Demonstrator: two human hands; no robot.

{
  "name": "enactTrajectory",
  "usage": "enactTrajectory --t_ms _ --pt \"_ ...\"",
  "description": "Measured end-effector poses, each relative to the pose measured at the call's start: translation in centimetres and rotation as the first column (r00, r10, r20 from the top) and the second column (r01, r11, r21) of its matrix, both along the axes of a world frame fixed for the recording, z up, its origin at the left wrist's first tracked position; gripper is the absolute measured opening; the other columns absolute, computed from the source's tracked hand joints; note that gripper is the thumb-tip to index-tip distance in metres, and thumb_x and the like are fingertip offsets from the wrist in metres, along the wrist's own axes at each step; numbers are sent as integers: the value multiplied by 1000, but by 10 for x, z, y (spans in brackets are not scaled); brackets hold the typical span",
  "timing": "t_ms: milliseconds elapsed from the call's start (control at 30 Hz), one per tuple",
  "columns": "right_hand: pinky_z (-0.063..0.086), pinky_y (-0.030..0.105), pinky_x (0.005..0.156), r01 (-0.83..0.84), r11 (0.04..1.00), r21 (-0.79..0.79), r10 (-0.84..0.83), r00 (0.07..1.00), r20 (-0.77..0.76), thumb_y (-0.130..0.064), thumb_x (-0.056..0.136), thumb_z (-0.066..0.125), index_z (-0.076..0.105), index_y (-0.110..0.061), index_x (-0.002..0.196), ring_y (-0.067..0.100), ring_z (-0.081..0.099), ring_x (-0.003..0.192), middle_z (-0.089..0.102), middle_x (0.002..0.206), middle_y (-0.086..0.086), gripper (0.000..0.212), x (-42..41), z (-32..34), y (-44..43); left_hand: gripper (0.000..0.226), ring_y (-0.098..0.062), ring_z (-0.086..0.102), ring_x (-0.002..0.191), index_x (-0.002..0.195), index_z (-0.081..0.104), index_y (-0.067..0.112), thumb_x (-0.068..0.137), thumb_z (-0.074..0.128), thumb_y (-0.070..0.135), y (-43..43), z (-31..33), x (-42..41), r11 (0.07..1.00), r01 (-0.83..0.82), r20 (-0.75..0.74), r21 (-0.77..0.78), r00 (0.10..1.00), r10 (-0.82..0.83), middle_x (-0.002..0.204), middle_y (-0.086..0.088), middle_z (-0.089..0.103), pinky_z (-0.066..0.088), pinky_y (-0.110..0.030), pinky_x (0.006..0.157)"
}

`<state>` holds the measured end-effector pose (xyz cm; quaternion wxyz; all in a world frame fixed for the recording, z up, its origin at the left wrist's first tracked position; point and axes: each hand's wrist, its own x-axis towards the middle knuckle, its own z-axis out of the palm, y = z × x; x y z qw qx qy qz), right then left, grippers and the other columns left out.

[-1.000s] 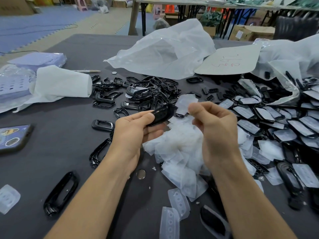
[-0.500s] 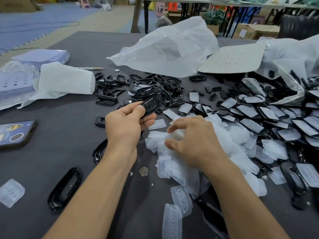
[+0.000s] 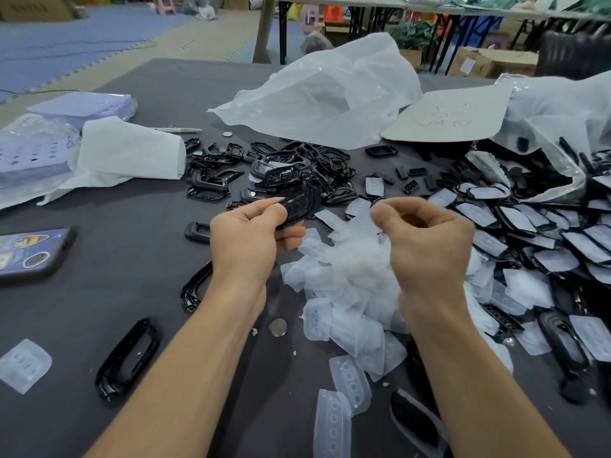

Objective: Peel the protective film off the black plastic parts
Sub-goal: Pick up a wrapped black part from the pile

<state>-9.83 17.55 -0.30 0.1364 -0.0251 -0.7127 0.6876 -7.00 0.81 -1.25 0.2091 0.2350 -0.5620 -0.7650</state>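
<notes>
The left hand (image 3: 246, 241) has its grip clamped on one black plastic part (image 3: 301, 204), thumb on top and fingers curled beneath. It holds the part clear of the worktop (image 3: 132, 206), angled towards the right hand (image 3: 429, 239). That looks deliberate, since it turns the part's face to where the other hand can reach an edge of film.

The right hand's grip is drawn together, thumb tip against the curled forefinger, just beside the part but not touching it. Whether a sliver of film sits in that pinch I cannot tell. It hovers above the heap of peeled films (image 3: 347, 276), which lies right under both hands, probably so each film can be dropped without reaching.

To the right, parts with white film on them (image 3: 515, 219) are spread in overlapping rows, near the right hand. Beyond the left hand lies a tangle of bare black frames (image 3: 291, 166), likely the finished side. Farther out are a crumpled clear bag (image 3: 330, 94), a phone (image 3: 29, 252) and a small round metal disc (image 3: 277, 326).
</notes>
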Motion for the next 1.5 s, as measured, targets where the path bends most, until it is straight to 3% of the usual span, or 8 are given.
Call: enactTrajectory --t_ms 67,200,367,467,700,1067,1267,1500 --pt "45 25 49 102 994 41 -99 992 -76 -25 82 86 78 -33 73 11 49 51 63 59 4 14 1 -1 2 19 -18 72 54 88 75 10 97 63 -1 1 -1 1 998 22 16 -53 1000 -22 68 -8 76 57 -24 51" --pt "53 32 59 2 1000 -14 -3 997 -73 -31 86 82 78 -29 74 13 60 57 69 62 -3 13 3 3 -4 16 -16 70 53 90 76 9 96 64 1 5 -3 2 994 51 31 -101 998 -48 66 -6 75 58 -25 51" --pt "49 22 58 -108 993 -56 104 992 -70 -5 80 83 75 -20 72 14 62 58 72 65 2 19 5 -1 -10 17 -15 70 52 90 77 10 96 64 1 4 -3 2 992 57 36 -109 998 -54 66 -6 75 57 -24 51" --pt "49 18 58 -142 980 -136 139 990 -32 7 79 78 75 -21 89 12 61 56 68 62 -1 30 4 0 -8 17 -15 70 52 91 77 11 96 64 2 3 -2 1 994 53 41 -96 998 -49 66 -5 75 57 -24 51" --pt "45 20 53 -255 928 -272 284 956 70 10 85 71 77 -13 80 14 55 56 66 64 2 24 2 4 -9 16 -16 69 51 90 76 11 96 65 2 3 -4 0 993 50 47 -107 998 -45 66 -8 75 57 -25 51" --pt "41 20 44 -344 841 -416 429 894 127 9 97 58 63 -7 92 17 61 50 73 74 10 18 3 6 -10 21 -17 69 52 84 78 13 95 64 1 6 -7 -1 983 81 38 -166 996 -76 67 -9 76 56 -24 50" --pt "45 22 57 -361 890 -278 408 904 131 10 80 74 79 -14 85 15 59 61 69 67 4 25 3 4 -7 21 -19 68 52 85 79 13 95 65 1 7 -10 -2 977 101 44 -190 995 -94 69 -10 76 56 -26 51" --pt "41 20 56 -378 892 -249 415 902 119 12 83 69 80 -16 72 12 51 59 65 65 1 33 2 6 -7 25 -18 68 52 83 80 15 95 64 0 8 -9 -1 973 121 50 -199 992 -113 68 -7 76 56 -26 52"
